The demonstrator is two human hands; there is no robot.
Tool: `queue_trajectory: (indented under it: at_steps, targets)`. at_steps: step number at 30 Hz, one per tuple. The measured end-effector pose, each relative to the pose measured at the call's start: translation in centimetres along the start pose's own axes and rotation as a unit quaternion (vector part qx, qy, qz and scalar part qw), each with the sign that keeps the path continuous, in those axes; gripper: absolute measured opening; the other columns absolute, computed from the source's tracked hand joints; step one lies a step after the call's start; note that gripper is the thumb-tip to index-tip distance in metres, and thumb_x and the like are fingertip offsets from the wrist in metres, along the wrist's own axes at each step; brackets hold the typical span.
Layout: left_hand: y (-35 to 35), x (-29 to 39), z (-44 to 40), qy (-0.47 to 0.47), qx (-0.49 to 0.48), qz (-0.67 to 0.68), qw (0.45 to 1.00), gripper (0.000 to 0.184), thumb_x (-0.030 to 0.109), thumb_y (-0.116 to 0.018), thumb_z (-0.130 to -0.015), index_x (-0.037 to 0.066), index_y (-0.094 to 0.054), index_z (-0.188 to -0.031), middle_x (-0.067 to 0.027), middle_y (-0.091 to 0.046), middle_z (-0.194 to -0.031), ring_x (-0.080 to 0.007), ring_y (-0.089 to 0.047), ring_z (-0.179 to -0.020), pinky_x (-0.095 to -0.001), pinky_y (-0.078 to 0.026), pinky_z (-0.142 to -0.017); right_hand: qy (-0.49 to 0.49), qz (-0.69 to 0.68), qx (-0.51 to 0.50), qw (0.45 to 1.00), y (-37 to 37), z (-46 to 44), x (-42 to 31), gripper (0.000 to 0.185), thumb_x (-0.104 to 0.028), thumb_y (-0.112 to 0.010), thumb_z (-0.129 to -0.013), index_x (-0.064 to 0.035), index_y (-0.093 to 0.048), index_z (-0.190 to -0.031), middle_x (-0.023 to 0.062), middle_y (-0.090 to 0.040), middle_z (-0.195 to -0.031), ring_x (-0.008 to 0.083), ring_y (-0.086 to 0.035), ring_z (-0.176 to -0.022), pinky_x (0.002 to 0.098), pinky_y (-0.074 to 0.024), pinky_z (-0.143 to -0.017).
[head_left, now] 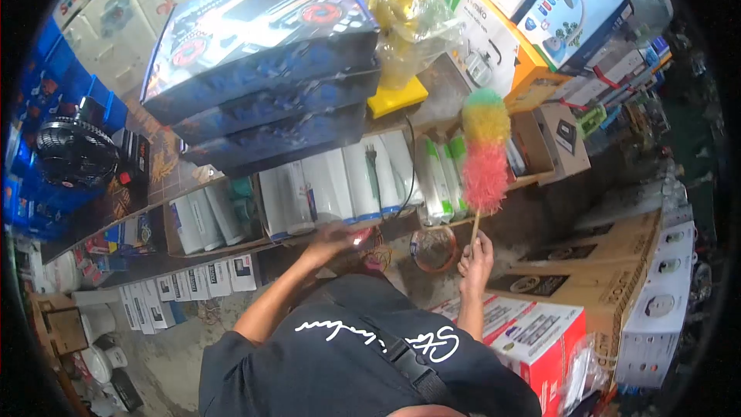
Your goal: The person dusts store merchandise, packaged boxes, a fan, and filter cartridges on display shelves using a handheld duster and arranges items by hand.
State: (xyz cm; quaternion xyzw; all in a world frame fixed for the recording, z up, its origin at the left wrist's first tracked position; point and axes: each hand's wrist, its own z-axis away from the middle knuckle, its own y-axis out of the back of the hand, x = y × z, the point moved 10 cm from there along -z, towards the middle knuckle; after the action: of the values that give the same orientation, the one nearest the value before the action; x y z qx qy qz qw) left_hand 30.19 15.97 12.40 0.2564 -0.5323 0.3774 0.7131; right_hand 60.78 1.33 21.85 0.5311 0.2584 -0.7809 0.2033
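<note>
Head view: work looks under way, amount left unreadable; my right hand (476, 261) pinches the duster (486, 156) by its stick, my left hand (332, 242) I cannot tell.

- Running green, yellow, then pinkish red down the duster (485, 150)
- Looping white script across the black shirt (309, 371)
- Blue, blue across the bins (65, 77)
- Red meeting white on the carton (544, 355)

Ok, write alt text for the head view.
The person's right hand holds a multicolored duster by its stick beside a cluttered counter. The left hand is near a carton of white packages, below stacked dark boxes.
</note>
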Motion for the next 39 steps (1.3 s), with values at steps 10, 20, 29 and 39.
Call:
queue_trajectory:
  at_steps: [10, 20, 29, 39]
  targets:
    - [3.6, -1.7, 4.7, 0.010, -0.060, 0.016, 0.998, 0.024, 0.017, -0.064, -0.081, 0.004, -0.057, -0.101, -0.0048, -0.057, -0.098, -0.0138, -0.051, -0.094, -0.0280, -0.042, -0.082, 0.011, -0.003, 0.088, 0.996, -0.1, 8.0, 7.8, 0.026, -0.023, -0.047, -0.093, -0.0123, -0.045, -0.116, -0.0052, -0.038, -0.064, 0.0019, -0.030, -0.044, 0.0175, -0.0221, -0.035]
    - [11.9, -6.7, 11.1, 0.054, 0.010, 0.012, 0.998, 0.030, 0.019, -0.064, -0.080, 0.002, -0.058, -0.103, -0.0087, -0.061, -0.097, -0.0165, -0.056, -0.091, -0.0295, -0.043, -0.081, 0.078, 0.337, -0.030, 0.938, -3.8, 20.5, 16.5, 0.028, -0.020, -0.053, -0.089, -0.0034, -0.054, -0.112, 0.0040, -0.058, -0.085, 0.0078, -0.049, -0.070, 0.0229, -0.0423, -0.060]
    - [15.2, -7.8, 13.7, 0.086, 0.101, 0.083, 0.988, 0.030, 0.021, -0.063, -0.083, 0.005, -0.054, -0.106, 0.0001, -0.056, -0.087, -0.0078, -0.052, -0.073, -0.0213, -0.040, -0.063, 0.235, 0.382, -0.099, 0.889, -9.3, 18.2, 10.9, 0.023, -0.014, -0.055, -0.086, -0.0043, -0.053, -0.107, 0.0156, -0.061, -0.082, 0.0288, -0.062, -0.074, 0.0342, -0.0474, -0.067]
    - [9.7, -9.0, 11.0, 0.116, 0.062, 0.081, 0.988, 0.033, 0.018, -0.063, -0.081, 0.002, -0.055, -0.109, -0.0043, -0.060, -0.088, -0.0083, -0.053, -0.068, -0.0218, -0.042, -0.059, 0.160, 0.195, 0.110, 0.961, 3.5, 9.4, 16.8, 0.018, -0.023, -0.046, -0.093, -0.0044, -0.049, -0.095, -0.0044, -0.040, -0.066, 0.0043, -0.034, -0.055, 0.0208, -0.0301, -0.048]
